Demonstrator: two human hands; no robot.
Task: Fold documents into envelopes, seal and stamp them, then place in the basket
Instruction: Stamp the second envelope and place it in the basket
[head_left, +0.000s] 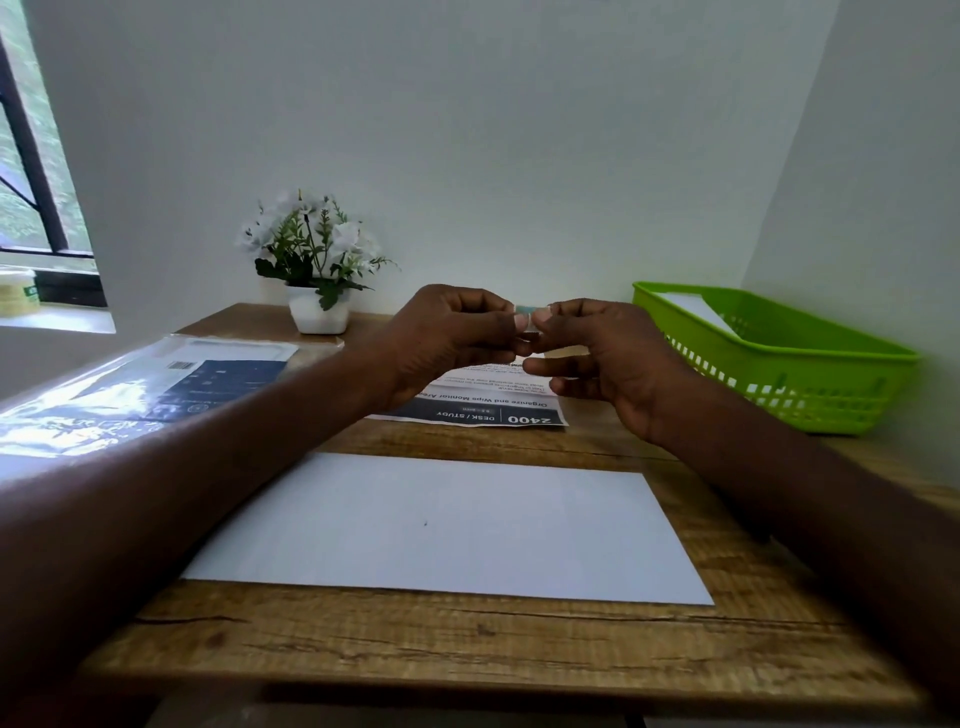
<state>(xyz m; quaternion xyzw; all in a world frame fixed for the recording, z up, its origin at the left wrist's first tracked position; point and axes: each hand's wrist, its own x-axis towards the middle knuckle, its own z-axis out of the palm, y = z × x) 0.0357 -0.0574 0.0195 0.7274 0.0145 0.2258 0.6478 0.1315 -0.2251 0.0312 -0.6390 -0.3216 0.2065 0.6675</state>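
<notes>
A plain white envelope (452, 525) lies flat on the wooden desk (467, 639) in front of me. Above the desk's middle, my left hand (447, 338) and my right hand (597, 353) meet fingertip to fingertip and together pinch a small greenish stamp (524, 310). Under the hands lies a printed document (483, 408) with a dark header band, partly hidden by them. A green plastic basket (779, 374) stands at the right rear with a white envelope (696, 309) inside.
A white pot of artificial white flowers (317, 270) stands at the back of the desk. A clear plastic packet with a dark printed sheet (145, 395) lies at the left. White walls close in behind and on the right; a window is at far left.
</notes>
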